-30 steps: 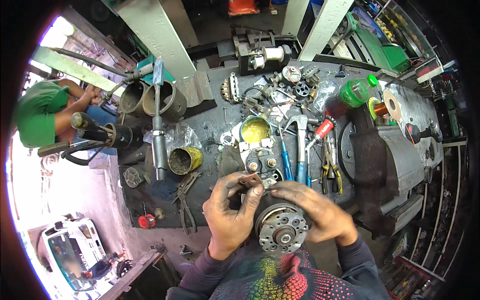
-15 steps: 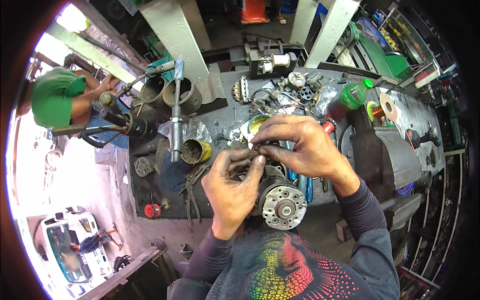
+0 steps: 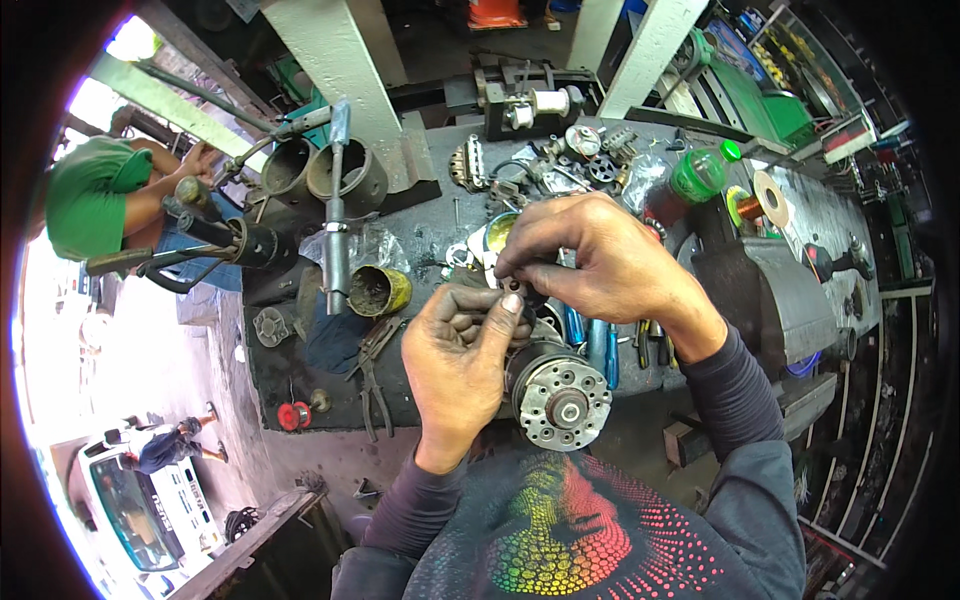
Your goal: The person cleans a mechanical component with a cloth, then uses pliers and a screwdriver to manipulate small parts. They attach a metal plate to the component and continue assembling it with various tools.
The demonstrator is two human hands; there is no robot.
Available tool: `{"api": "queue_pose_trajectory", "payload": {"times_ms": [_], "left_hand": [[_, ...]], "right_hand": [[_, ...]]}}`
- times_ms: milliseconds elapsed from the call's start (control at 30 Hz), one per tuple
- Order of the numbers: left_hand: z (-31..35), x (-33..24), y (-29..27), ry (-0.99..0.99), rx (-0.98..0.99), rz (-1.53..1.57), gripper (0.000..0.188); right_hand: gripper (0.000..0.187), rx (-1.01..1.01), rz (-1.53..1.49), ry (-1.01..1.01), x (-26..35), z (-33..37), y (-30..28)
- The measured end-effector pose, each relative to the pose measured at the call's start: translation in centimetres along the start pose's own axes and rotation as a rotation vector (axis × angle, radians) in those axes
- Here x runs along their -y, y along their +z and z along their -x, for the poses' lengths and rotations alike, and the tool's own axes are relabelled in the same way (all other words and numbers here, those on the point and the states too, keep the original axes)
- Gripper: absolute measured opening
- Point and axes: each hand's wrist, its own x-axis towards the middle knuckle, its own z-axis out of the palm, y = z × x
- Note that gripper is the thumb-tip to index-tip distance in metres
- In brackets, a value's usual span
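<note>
My left hand (image 3: 452,360) is closed, thumb against fingers, on a small dark part with a hole (image 3: 514,286). Just above it, my right hand (image 3: 618,262) is closed too, its thumb and fingertips pinched together at the part's upper edge; what sits between them is hidden. Right below both hands lies a round metal machine part (image 3: 563,400), with a ring of holes in its face and a hub in the middle. Blue-handled tools (image 3: 598,345) lie beside it. To the left of my left hand are pliers (image 3: 372,385) and a yellow can (image 3: 396,290), dark inside.
Loose metal parts (image 3: 583,142) crowd the back of the dark bench (image 3: 425,235). A green-capped bottle (image 3: 698,176) and a copper wire spool (image 3: 768,198) stand at right. Metal cylinders (image 3: 347,180) and a person in green (image 3: 90,205) are at left.
My right hand has shifted slightly up and left, and its fingertips have drawn back a little from my left thumb. The whole view has shifted slightly.
</note>
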Motion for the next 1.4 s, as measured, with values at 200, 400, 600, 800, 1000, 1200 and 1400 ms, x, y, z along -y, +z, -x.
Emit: {"api": "queue_pose_trajectory", "payload": {"times_ms": [200, 400, 600, 800, 1000, 1200, 1400], "left_hand": [[-0.3, -0.6, 0.2, -0.054, 0.003, -0.024, 0.009], [-0.7, -0.3, 0.0, -0.027, -0.002, -0.043, 0.01], [-0.6, -0.3, 0.6, 0.021, -0.033, -0.017, 0.01], [-1.0, -0.4, 0.0, -0.112, 0.007, 0.138, 0.016], [-0.9, -0.5, -0.2, -0.151, 0.011, 0.049, 0.014], [-1.5, -0.5, -0.2, 0.069, 0.061, -0.064, 0.018], [-1.5, 0.4, -0.4, 0.124, 0.107, -0.085, 0.025]], "right_hand": [[0.02, -0.087, 0.08, -0.146, -0.5, 0.4, 0.9], [0.022, -0.127, 0.022, -0.148, -1.0, 0.7, 1.2], [0.023, -0.236, -0.012, -0.227, -1.5, 0.9, 2.4], [0.016, -0.214, -0.033, -0.131, -1.7, 0.9, 2.5], [0.016, -0.053, 0.008, 0.018, -0.9, -0.3, 1.5], [0.016, 0.037, 0.024, 0.076, -0.6, -1.1, 0.7], [0.02, -0.141, -0.255, 0.131, -1.5, 0.3, 1.5]]}}
